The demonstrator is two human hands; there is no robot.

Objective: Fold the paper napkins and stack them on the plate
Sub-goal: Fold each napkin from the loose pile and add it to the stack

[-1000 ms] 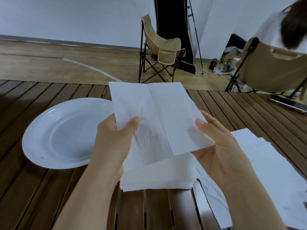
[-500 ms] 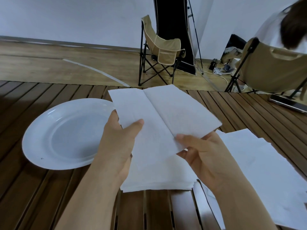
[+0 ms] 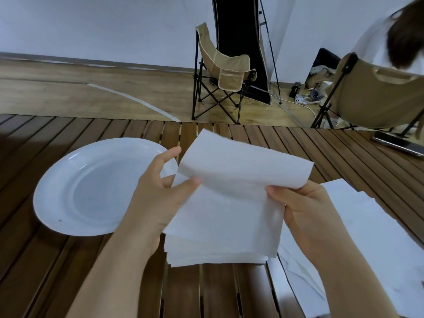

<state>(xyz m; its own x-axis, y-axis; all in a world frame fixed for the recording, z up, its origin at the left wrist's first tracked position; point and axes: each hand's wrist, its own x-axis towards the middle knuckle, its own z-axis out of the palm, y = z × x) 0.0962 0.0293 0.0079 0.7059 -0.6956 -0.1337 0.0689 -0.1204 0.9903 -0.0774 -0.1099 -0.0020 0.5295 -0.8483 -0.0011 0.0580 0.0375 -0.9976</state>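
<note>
Room: white plain walls stood behind a pale wooden floor [image 3: 68, 97] with a thin curved white line on it.
Table: dark brown wooden slats [image 3: 46, 260] ran with narrow gaps between them; the surface looked smooth and a little shiny.
Plate: a round white plate [image 3: 75, 216] with a wide flat rim and a shallow sunken middle lay on the left part of the table; it looked glossy, nothing was on it.
Held napkin: one white paper napkin [image 3: 231, 196] was held above the table, soft and matte with a fine fibrous texture; its far half was bent over toward the near half, so it made a rounded fold, not a sharp crease.
Left hand: the left hand [image 3: 158, 203] pinched the left edge of the napkin between thumb and fingers, while the index finger pointed up freely beside the paper.
Right hand: the right hand [image 3: 305, 210] pinched the right edge, thumb on top and fingers curled under the sheet.
Pile under the napkin: a square stack of napkins [image 3: 218, 258] lay on the slats just below the hands, its layered edges were visible.
Loose sheets: larger flat white sheets [image 3: 367, 237] lay spread to the right, partly overlapping.
Chairs: two beige fabric folding chairs with thin black metal legs, one [image 3: 224, 72] far behind the table, another [image 3: 376, 95] at the right with a person sitting in it.
Phone: a dark flat phone [image 3: 399, 145] lay at the far right edge of the table.
</note>
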